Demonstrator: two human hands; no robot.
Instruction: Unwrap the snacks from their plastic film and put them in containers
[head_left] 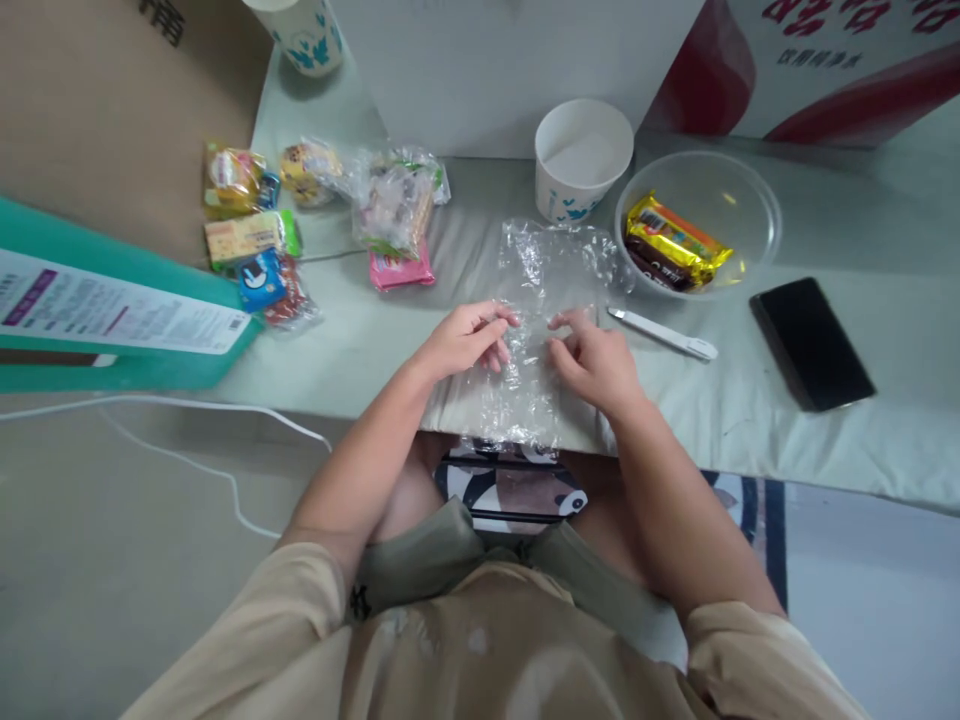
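Observation:
A clear, crinkled plastic bag point(531, 262) lies spread on the cloth-covered table and reaches its front edge. Over its left side is my left hand point(474, 338), fingers loosely bent and apart. My right hand point(596, 358) rests at the bag's right side, its thumb and bent forefinger separated, with no object visible between them. Whether the fingertips press on the film is hard to see. Just right of my right hand lies a slim white-handled tool point(664, 334), perhaps a cutter. A clear round bowl point(761, 215) behind it holds snacks in yellow point(679, 235) and dark brown wrappers.
A paper cup point(581, 165) stands behind the bag, another cup point(304, 40) at the back left. Several wrapped snacks point(394, 210) lie on the left, beside a green-edged box point(135, 290). A black phone point(812, 343) lies right. Large cartons point(495, 75) line the back.

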